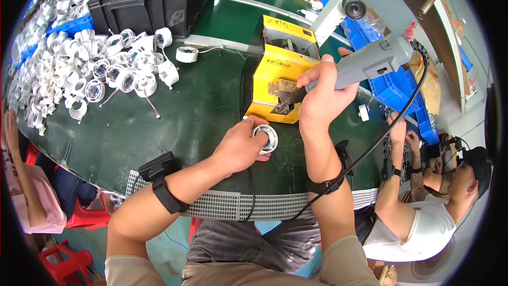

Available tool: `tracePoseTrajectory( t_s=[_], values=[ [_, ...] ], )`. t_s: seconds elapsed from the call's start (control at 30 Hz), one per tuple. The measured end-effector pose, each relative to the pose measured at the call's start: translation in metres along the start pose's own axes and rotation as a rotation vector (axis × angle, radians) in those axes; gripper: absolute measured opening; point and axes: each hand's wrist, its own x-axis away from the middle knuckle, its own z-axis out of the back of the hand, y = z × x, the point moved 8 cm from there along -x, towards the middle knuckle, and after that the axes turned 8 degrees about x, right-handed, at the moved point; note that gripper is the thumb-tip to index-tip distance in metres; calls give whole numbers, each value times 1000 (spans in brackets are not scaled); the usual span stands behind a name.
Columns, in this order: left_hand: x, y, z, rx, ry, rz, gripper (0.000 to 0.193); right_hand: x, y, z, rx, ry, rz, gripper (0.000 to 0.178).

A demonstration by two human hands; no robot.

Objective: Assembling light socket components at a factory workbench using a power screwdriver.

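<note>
The wide dark green table top (196,106) lies under everything. On it stands a boxy yellow metal machine (262,85) with a brassy metal block on its front. It looks heavy and hard, so it should not slide from a small bump. To the left is a big messy heap of round white plastic parts (127,77), some with thin wires.

The long grey power screwdriver (365,66) slants down toward the machine's front, with a bendy black cord (394,122) at its back end. It looks stiff and a bit heavy, and the cord may tug. The thick body near the front looks best to hold. The right hand (325,98) has its fingers wrapped around there. I cannot tell if the tip touches the block.

The left hand (238,145) pinches a small round white plastic ring with a shiny middle (272,139), just in front of the machine. The thumb is on top, with other fingers around the edge. The ring looks light, stiff and smooth, so it could slip. Its shiny middle may scratch, so the white rim seems the best place to grip
</note>
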Motion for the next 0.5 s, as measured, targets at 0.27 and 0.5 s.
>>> tracePoseTrajectory(
  t_s=[0.27,0.5],
  values=[
    [-1,-1,0,26,5,2,29,2,0,-6,50,-50,-21,29],
    [-2,-2,3,47,22,17,27,33,-13,7,-76,-117,-152,30]
  ],
)
